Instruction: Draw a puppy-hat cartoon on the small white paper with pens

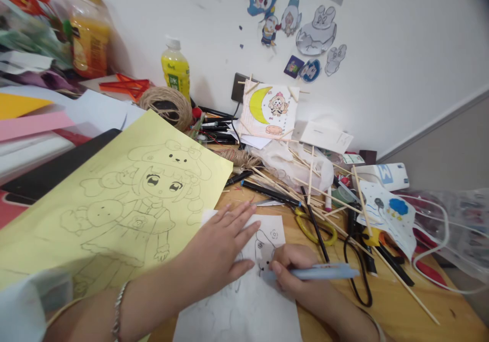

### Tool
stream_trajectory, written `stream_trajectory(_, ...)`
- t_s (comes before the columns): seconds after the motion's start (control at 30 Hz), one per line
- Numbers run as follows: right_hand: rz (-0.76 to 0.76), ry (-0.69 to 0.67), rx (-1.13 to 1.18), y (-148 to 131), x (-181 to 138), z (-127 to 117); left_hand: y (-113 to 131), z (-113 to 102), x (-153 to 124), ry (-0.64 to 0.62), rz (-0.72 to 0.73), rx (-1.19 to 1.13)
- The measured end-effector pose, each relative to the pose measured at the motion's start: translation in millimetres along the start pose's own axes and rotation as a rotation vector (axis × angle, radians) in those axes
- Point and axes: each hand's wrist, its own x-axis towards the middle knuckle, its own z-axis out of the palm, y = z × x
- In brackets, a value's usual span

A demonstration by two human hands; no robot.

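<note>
A white sheet of paper (244, 311) with a partly shaded pencil-like drawing lies before me on the wooden table. Across its upper left part rests my left hand (229, 240), flat with fingers stretched out, covering some of the drawing. My right hand (298, 271) pinches a light blue pen (324, 272), whose tip end points at the drawn head on the sheet. Under my left forearm and beside the white sheet lies a large yellow sheet (114, 189), bearing a line drawing of a girl in a dog-shaped hat who holds a plush animal.
Yellow-handled scissors (317, 230), a black marker (273, 193) and several thin wooden sticks (367, 199) crowd the right side. Behind stand a twine roll (166, 107), a yellow drink bottle (175, 69) and a moon picture (269, 109). A white cable (446, 225) loops at far right.
</note>
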Motion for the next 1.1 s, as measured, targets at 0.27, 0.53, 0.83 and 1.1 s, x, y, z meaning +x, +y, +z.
stream_trajectory(0.27, -0.034, 0.052, -0.025, -3.0, -0.4, -1.2, -9.2, 1.6, 2.6, -0.036, 0.107, -0.022)
stream_trajectory(0.53, -0.001, 0.112, -0.088, -3.1, 2.1, -0.5, -4.2, -14.7, 3.0, -0.138, 0.088, -0.094)
stream_trajectory(0.83, 0.12, 0.303, 0.018, 8.5, -4.0, 1.4, 29.7, -31.4, 2.7, -0.444, -0.128, -0.187)
stream_trajectory(1.1, -0.117, 0.311, -0.141, -15.7, -4.5, 4.4, 7.5, -15.1, 2.0, -0.282, 0.017, -0.157)
